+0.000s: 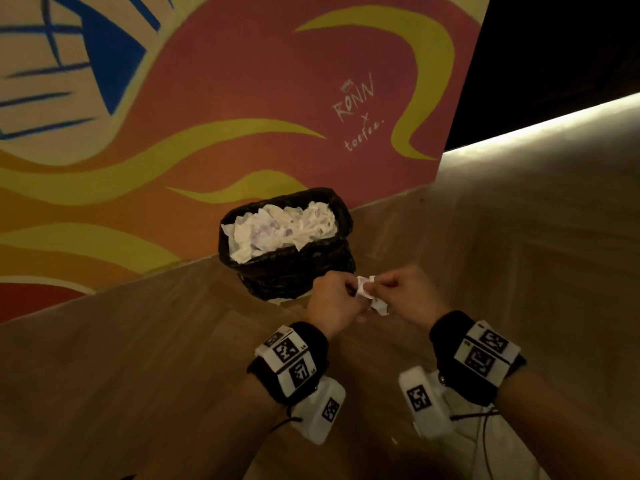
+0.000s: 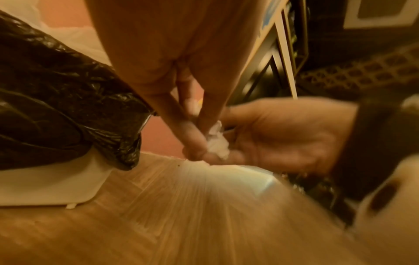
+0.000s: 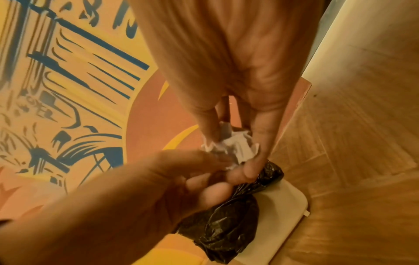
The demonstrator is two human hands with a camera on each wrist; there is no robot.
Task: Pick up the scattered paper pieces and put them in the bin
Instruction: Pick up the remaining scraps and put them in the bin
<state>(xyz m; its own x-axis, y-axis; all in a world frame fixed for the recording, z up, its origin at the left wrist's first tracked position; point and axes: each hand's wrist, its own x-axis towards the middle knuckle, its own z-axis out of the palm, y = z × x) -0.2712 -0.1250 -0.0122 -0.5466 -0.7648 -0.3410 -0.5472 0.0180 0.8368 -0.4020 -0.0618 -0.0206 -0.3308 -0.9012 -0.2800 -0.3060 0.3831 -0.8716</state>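
A white bin lined with a black bag (image 1: 298, 268) stands against the painted wall, filled with crumpled white paper (image 1: 280, 226). Just in front of it, above the floor, both hands meet on a wad of white paper pieces (image 1: 370, 294). My left hand (image 1: 337, 299) pinches the wad from the left, and my right hand (image 1: 403, 294) grips it from the right. In the left wrist view the paper (image 2: 216, 141) sits at the left fingertips, against the right palm (image 2: 283, 136). The right wrist view shows the crumpled paper (image 3: 231, 145) between the right fingers, with the bin bag (image 3: 226, 220) below.
A painted mural wall (image 1: 207, 98) rises right behind the bin. Wooden herringbone floor (image 1: 138, 375) spreads around it. A pale low wall (image 1: 554, 161) runs along the right. In the left wrist view, a metal-framed shelf (image 2: 283, 59) stands further off.
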